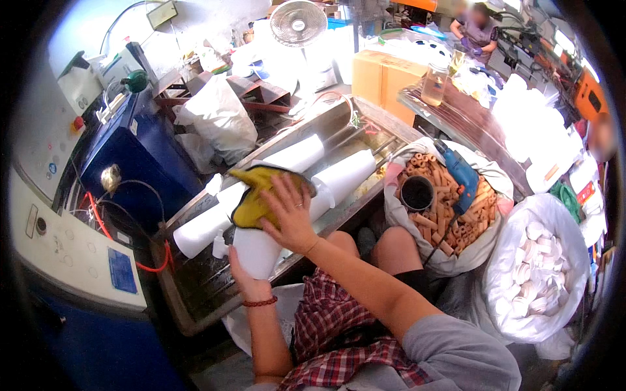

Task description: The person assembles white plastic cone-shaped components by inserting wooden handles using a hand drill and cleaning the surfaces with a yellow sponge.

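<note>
A tapered white plastic piece [255, 253] is tilted above the near side of a shallow trough [171, 303]. My left hand [246, 281] is closed round its lower left side, most of the fingers hidden behind it. Over its upper part lies a yellow cloth [251, 201] with a dark edge. My right hand [288, 212] presses on this cloth, fingers spread and curved over it. Beyond my hands, more white cylinders [345, 173] rest in the trough, some on rods. A small white fitting [220, 246] is beside my left thumb.
To the right, a sack [456, 264] holds orange tubes, a dark cup [417, 193] and a blue power drill [458, 171]. A white bag [492, 306] of white parts stands closer. A machine panel [85, 260] borders the left. A person [477, 32] stands far off.
</note>
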A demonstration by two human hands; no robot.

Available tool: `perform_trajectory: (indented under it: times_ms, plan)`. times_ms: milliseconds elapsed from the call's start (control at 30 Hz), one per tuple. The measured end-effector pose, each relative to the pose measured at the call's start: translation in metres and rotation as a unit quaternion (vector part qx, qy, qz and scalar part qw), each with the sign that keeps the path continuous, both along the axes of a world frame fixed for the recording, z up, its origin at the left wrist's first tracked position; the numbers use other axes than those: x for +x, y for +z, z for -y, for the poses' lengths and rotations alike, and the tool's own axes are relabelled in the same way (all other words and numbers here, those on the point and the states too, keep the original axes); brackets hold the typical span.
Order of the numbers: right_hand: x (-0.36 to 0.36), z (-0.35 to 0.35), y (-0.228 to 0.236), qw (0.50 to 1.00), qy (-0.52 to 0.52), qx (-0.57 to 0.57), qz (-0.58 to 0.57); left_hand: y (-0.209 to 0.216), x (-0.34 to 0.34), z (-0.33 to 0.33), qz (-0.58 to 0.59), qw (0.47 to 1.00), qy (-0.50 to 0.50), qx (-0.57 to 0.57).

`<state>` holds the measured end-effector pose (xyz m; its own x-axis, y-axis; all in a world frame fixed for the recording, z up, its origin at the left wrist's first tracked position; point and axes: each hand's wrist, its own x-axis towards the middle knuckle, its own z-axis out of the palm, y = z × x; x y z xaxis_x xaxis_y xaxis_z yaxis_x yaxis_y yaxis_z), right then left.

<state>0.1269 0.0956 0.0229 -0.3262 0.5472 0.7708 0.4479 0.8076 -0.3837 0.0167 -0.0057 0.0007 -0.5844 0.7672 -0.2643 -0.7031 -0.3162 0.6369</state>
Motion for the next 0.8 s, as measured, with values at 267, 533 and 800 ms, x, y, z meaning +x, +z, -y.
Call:
perform_trajectory:
  times_ms: [267,533,800]
  plan:
    - [0.012,-0.029,0.0,0.731,0.156,-0.504,-0.432,-0.002,0.037,-0.013,0.086,0.987,-0.068,0.117]
    - [0.026,0.055,-0.052,0.657,0.33,-0.607,-0.302,0.003,0.029,-0.02,-0.025,0.994,-0.006,0.108]
    - [0.232,0.044,-0.041,0.887,0.059,-0.395,-0.23,-0.014,0.037,0.024,-0.035,0.986,-0.161,0.023]
